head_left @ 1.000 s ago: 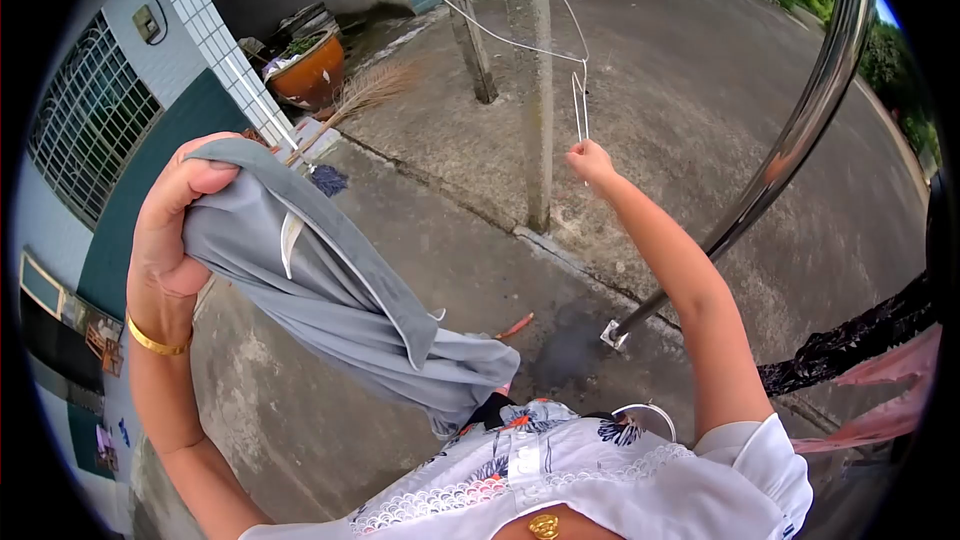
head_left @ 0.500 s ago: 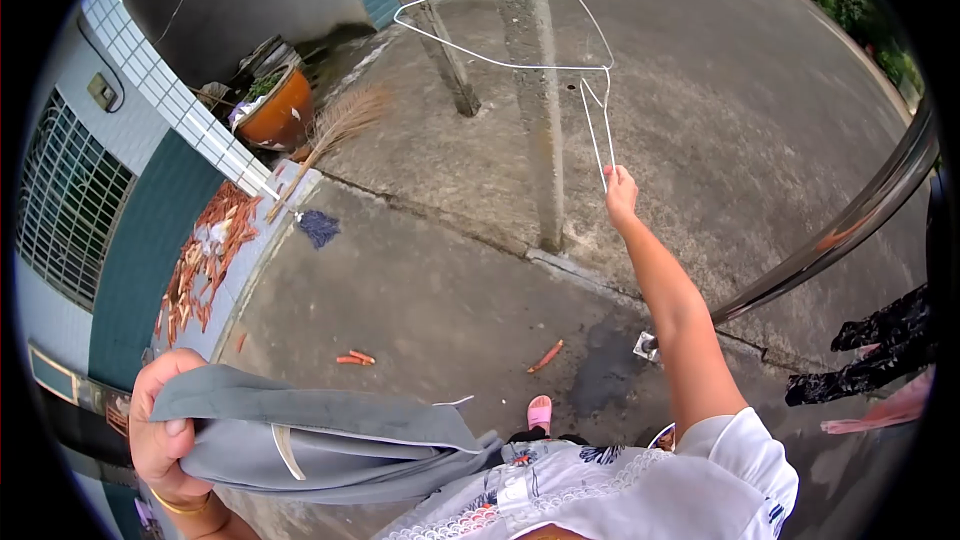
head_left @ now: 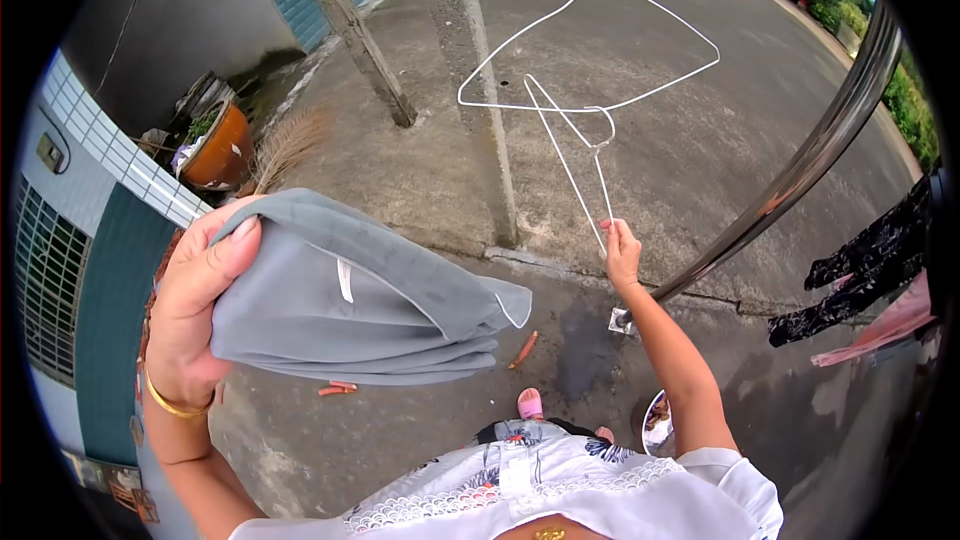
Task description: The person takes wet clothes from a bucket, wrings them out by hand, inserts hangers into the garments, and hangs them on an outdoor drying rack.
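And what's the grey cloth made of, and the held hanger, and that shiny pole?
The grey cloth looks like matte fabric, from its loose folds; fibre unclear. The held hanger is probably white-coated metal wire, being thin and bent to shape. The shiny pole seems polished metal, maybe steel, given its mirror-like reflections.

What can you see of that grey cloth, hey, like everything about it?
The grey cloth looks like soft, thin fabric, with a darker band along its upper edge and a paler face below. A small white strip, perhaps a label, shows on that face, and the far corner has a thin white edge. It is bunched in loose folds, held up above the concrete ground. The left hand grips one end, thumb over the fabric.
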`<state>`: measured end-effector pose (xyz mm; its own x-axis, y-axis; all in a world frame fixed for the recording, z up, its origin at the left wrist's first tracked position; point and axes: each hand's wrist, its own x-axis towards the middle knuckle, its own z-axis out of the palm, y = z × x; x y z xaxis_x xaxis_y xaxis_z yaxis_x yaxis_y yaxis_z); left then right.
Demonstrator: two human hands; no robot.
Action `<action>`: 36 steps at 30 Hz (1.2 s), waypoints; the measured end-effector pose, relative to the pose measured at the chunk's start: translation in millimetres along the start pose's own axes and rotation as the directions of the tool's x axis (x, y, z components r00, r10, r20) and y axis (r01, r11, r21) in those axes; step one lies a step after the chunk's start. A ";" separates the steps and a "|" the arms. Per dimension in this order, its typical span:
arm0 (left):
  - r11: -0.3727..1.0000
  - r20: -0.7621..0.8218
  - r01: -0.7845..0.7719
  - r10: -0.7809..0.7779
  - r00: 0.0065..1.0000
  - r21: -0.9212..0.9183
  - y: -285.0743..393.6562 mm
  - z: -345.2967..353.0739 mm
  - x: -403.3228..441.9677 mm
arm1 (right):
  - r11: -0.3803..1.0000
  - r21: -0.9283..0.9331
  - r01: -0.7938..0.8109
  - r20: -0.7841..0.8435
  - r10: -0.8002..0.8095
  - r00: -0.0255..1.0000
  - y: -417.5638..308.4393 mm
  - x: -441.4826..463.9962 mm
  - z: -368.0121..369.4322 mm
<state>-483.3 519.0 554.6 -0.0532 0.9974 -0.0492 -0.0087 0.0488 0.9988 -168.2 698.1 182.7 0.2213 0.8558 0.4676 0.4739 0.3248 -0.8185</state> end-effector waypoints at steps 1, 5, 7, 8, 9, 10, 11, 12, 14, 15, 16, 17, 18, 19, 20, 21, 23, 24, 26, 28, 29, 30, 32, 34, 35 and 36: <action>1.000 0.057 -0.004 0.004 0.998 -0.011 2.8 2.8 10.5 | 0.999 0.013 0.029 -0.029 -0.029 0.999 -7.8 0.8 -7.0; 0.998 0.175 -0.005 0.016 0.984 -0.063 6.2 9.3 40.9 | 0.994 0.070 0.083 -0.083 -0.077 0.993 -60.0 26.9 -30.7; 0.996 0.218 0.005 0.013 0.976 -0.085 6.8 12.6 46.3 | 0.986 0.065 0.151 -0.129 -0.142 0.981 -83.7 30.1 -43.2; 0.995 0.238 0.016 0.008 0.971 -0.098 7.4 17.5 46.5 | 0.985 0.090 0.151 -0.127 -0.139 0.982 -89.4 28.8 -48.8; 0.993 0.256 0.024 0.006 0.967 -0.112 8.5 22.3 46.4 | 0.981 0.115 0.154 -0.125 -0.139 0.982 -93.4 28.9 -53.0; 0.993 0.260 0.017 0.014 0.966 -0.117 9.0 26.9 45.4 | 0.981 0.110 0.161 -0.130 -0.147 0.981 -95.1 27.7 -56.0; 0.993 0.268 0.023 0.009 0.963 -0.114 9.4 31.2 43.8 | 0.977 0.139 0.163 -0.130 -0.145 0.981 -95.3 23.1 -57.5; 0.994 0.276 0.032 -0.002 0.961 -0.107 10.0 34.7 42.0 | 0.973 0.169 0.160 -0.130 -0.139 0.982 -96.5 16.3 -59.9; 0.994 0.294 0.027 0.006 0.956 -0.105 10.3 40.5 40.2 | 0.977 0.154 0.148 -0.112 -0.131 0.985 -100.1 1.2 -69.8; 0.994 0.306 0.019 0.015 0.952 -0.108 10.9 43.1 38.5 | 0.980 0.139 0.140 -0.087 -0.128 0.988 -101.7 -7.6 -74.2; 0.994 0.323 0.034 0.003 0.946 -0.108 12.7 47.4 35.5 | 0.981 0.143 0.133 -0.075 -0.123 0.990 -101.2 -19.4 -78.4; 0.993 0.314 0.045 -0.009 0.949 -0.109 13.9 49.9 34.0 | 0.985 0.143 0.095 -0.054 -0.088 0.995 -99.6 -33.9 -84.0; 0.994 0.337 0.034 0.003 0.941 -0.102 14.9 52.3 33.1 | 0.988 0.144 0.053 -0.034 -0.049 0.998 -97.3 -51.5 -90.4; 0.995 0.364 0.026 0.010 0.931 -0.093 15.3 55.2 31.7 | 0.989 0.147 0.034 -0.023 -0.031 0.999 -93.0 -72.5 -97.6; 0.995 0.377 0.025 0.012 0.926 -0.092 16.7 59.7 28.4 | 0.977 0.209 -0.051 0.008 0.050 0.999 -86.8 -95.5 -106.0; 0.996 0.382 0.043 -0.008 0.924 -0.084 18.3 63.5 24.9 | 0.954 0.268 -0.136 0.037 0.131 0.991 -80.8 -120.0 -114.7; 0.998 0.336 -0.006 0.028 0.942 -0.065 19.7 72.4 18.4 | 0.941 0.312 -0.127 0.017 0.128 0.992 -69.1 -183.1 -135.8; 0.996 0.412 0.044 -0.005 0.911 -0.084 21.3 75.1 15.8 | 0.930 0.357 -0.090 -0.011 0.100 0.995 -75.8 -202.1 -144.9; 0.997 0.416 0.016 0.018 0.909 -0.079 21.7 88.6 2.6 | 0.898 0.411 -0.159 0.030 0.162 0.986 -90.7 -228.4 -160.0; 0.994 0.357 -0.086 0.103 0.928 -0.064 20.4 109.2 -10.6 | 0.924 0.304 -0.232 0.119 0.205 0.972 -128.0 -233.5 -193.2; 0.995 0.380 -0.074 0.091 0.920 -0.059 21.6 120.3 -17.8 | 0.906 0.356 -0.228 0.031 0.233 0.972 -129.1 -235.4 -195.6; 0.993 0.364 -0.069 0.099 0.926 -0.093 23.8 131.6 -26.0 | 0.833 0.482 -0.270 0.022 0.297 0.955 -139.6 -232.7 -206.3; 0.983 0.333 -0.063 0.119 0.935 -0.175 26.7 159.2 -46.9 | 0.817 0.506 -0.277 -0.039 0.342 0.939 -165.4 -233.7 -237.2; 0.990 0.391 -0.008 0.062 0.918 -0.139 32.0 170.4 -49.4 | 0.822 0.529 -0.212 -0.115 0.316 0.942 -185.2 -249.1 -266.6; 0.994 0.419 0.025 0.023 0.908 -0.109 35.4 175.8 -50.4 | 0.838 0.523 -0.154 -0.173 0.281 0.944 -200.3 -258.7 -278.7; 0.998 0.491 0.011 0.018 0.871 -0.057 37.9 183.0 -55.7 | 0.836 0.544 -0.069 -0.237 0.232 0.943 -218.3 -268.9 -288.7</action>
<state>-297.9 475.1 596.3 0.4438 0.8959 -0.0215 -0.0665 0.0569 0.9962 -85.1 280.9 332.1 0.5208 0.7873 0.3301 -0.0828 0.4315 -0.8983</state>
